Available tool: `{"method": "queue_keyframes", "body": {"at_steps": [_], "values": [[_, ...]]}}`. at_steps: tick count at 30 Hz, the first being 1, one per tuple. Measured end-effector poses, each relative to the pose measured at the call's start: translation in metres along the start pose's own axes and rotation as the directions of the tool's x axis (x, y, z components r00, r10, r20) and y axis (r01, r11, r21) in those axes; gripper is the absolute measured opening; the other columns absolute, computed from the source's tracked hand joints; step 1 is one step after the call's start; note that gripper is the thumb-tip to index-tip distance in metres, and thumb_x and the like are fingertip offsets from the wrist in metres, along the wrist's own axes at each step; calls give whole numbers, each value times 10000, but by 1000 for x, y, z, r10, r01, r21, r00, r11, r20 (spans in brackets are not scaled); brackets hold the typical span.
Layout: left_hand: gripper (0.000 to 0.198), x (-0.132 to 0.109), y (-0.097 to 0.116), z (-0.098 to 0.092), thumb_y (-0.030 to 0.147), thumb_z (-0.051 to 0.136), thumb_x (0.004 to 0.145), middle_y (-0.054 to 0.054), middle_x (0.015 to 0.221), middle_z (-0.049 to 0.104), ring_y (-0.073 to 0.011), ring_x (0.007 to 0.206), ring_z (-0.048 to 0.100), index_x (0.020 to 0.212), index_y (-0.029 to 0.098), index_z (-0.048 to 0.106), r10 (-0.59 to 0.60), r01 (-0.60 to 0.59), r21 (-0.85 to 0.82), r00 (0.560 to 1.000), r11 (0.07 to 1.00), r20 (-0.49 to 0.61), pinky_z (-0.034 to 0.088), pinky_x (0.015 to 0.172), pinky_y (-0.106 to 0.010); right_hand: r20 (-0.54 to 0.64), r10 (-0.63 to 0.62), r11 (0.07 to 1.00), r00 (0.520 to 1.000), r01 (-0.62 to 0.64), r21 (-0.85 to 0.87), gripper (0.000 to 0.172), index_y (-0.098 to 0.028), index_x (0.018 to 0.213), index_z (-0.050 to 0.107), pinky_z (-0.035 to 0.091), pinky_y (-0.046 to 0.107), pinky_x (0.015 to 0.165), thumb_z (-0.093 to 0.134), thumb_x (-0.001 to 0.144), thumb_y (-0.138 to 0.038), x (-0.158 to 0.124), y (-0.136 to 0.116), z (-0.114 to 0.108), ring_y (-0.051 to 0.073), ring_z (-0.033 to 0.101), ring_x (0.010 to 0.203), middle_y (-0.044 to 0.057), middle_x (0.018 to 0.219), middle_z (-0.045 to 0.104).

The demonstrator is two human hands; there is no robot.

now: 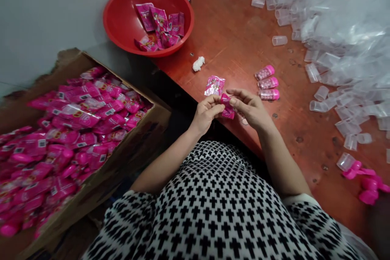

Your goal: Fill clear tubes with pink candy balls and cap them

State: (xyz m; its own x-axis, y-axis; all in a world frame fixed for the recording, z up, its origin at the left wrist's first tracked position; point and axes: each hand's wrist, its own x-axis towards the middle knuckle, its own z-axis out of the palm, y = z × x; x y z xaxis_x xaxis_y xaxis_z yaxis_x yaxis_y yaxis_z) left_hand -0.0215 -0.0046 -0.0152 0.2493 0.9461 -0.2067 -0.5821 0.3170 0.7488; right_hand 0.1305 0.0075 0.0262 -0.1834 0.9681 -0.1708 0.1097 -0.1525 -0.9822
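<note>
Between my two hands is a small pink foil packet (pixel 228 113). My left hand (pixel 209 111) pinches its left side, and my right hand (pixel 247 107) grips its upper right with thumb and fingers. Whether the packet is torn is too small to tell. Just beyond my left fingers another pink packet (pixel 215 85) lies flat on the table. A crumpled white lump (pixel 198 63) sits farther back. To the right of my right hand, three clear tubes (pixel 268 83) with pink caps lie side by side, filled with small pale pink balls.
A red bowl (pixel 115 20) with several pink packets stands at the table's far left corner. Left of the table, a cardboard box (pixel 128 138) is full of wrapped pink items. Clear plastic tubes (pixel 344 48) are heaped on the right, with pink plastic pieces (pixel 369 189) nearer me.
</note>
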Motion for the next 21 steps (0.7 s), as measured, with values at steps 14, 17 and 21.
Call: {"method": "queue_keyframes", "body": {"at_steps": [14,17,21], "values": [[283,-18,1,-5,380,747,666,-48,638,687,-122,508,633,699,118,644,-121,141,185,986,973,-117,531,508,-226,-186,-237,966,953,210,-152,165,-215,813,675,494,279,632,761,680,-263,21,12,0,123,585,665,-16,734,645],[309,-22,7,-13,426,710,707,-63,701,704,-151,618,669,764,122,688,-94,117,220,989,968,-113,558,572,-251,-167,-207,976,964,191,-106,170,-207,799,670,484,269,591,761,674,-275,24,11,1,113,572,619,-25,695,636],[338,-17,11,-18,421,726,705,-68,875,719,-175,810,685,890,139,707,-68,75,179,997,981,-44,574,713,-287,-90,-148,988,985,143,-53,217,-187,794,664,460,243,546,788,645,-284,24,1,2,95,551,578,-24,661,623]]}}
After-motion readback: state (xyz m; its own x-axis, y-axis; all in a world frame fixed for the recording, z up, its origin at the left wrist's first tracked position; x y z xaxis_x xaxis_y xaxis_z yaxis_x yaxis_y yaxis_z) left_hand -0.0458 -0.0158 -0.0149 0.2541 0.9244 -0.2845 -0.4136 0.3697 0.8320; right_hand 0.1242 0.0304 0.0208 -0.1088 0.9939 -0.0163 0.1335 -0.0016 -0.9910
